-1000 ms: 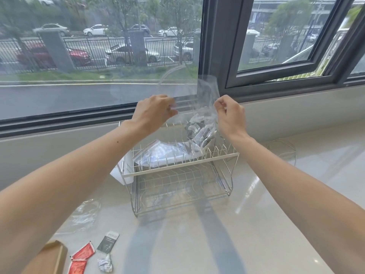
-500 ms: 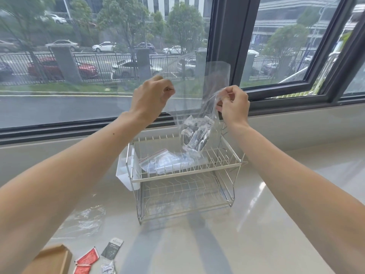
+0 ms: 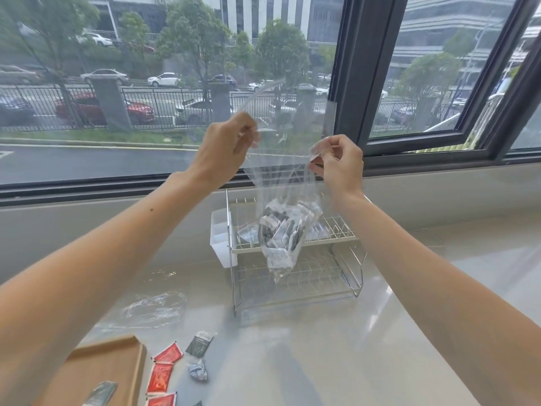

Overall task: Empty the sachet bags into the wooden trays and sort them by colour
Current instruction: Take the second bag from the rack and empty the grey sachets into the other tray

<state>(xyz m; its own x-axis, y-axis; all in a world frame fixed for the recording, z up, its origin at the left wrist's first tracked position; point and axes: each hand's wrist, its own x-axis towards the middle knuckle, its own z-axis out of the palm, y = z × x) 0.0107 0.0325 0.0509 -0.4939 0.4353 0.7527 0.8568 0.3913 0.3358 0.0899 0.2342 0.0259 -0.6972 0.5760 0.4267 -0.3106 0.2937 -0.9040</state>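
Countertop: two hands (image 3: pixel 285 152), one bag (image 3: pixel 282 200).

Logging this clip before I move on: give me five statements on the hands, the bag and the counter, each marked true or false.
1. Both the left hand and the right hand pinch the top of the clear bag. True.
2. The bag is empty. False: grey and white sachets fill its bottom.
3. The bag rests on the counter. False: it hangs in the air in front of the wire rack.
4. Red sachets lie on the counter beside the wooden tray. True.
5. A second bag lies on the rack's upper shelf. True.
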